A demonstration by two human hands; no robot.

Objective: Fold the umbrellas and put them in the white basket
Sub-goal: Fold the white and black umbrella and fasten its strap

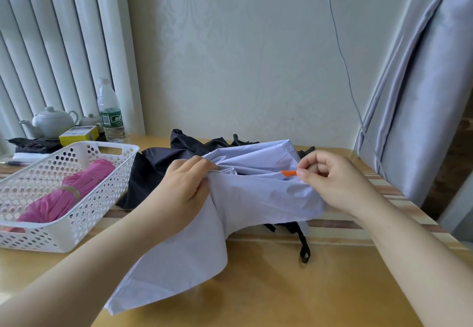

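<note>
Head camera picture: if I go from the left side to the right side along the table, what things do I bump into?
White basket with the pink umbrella inside → left hand gripping the pale umbrella → orange tab → right hand pinching that tab → grey curtain.

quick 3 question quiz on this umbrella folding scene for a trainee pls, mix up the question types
1. True or false: the pink umbrella already lies in the white basket.
2. Which hand pinches the orange tab? A left hand B right hand
3. Fill in: under the lavender umbrella lies a ___ umbrella.

Key: 1 true; 2 B; 3 black
</note>
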